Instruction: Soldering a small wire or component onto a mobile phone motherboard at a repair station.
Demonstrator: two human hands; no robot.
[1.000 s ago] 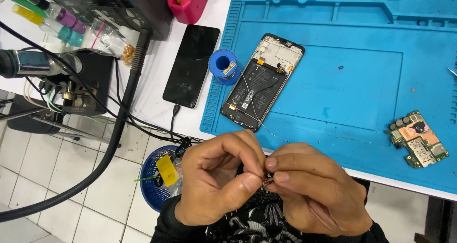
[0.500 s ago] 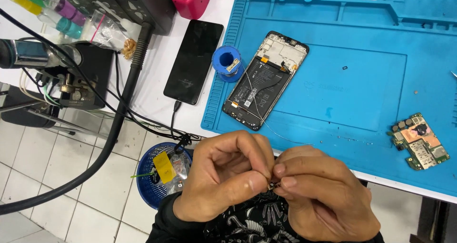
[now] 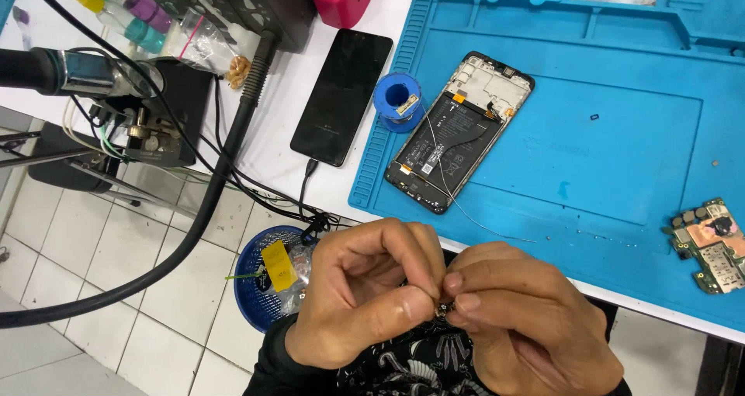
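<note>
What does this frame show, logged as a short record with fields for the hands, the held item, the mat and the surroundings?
left hand: fingertips pinched on a tiny dark part
right hand: pinched on the same part, touching the left hand
part detail: too small to identify
blue mat: opened phone, circuit board at its right edge, thin wire
beside mat: black phone face up, blue solder spool
below table: blue basket

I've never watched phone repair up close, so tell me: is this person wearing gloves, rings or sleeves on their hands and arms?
No gloves and no rings show: the left hand and right hand are bare, with short, plain nails. A black sleeve reaches the left wrist. Below the hands is a dark garment with a white pattern. The right wrist is hidden.
</note>
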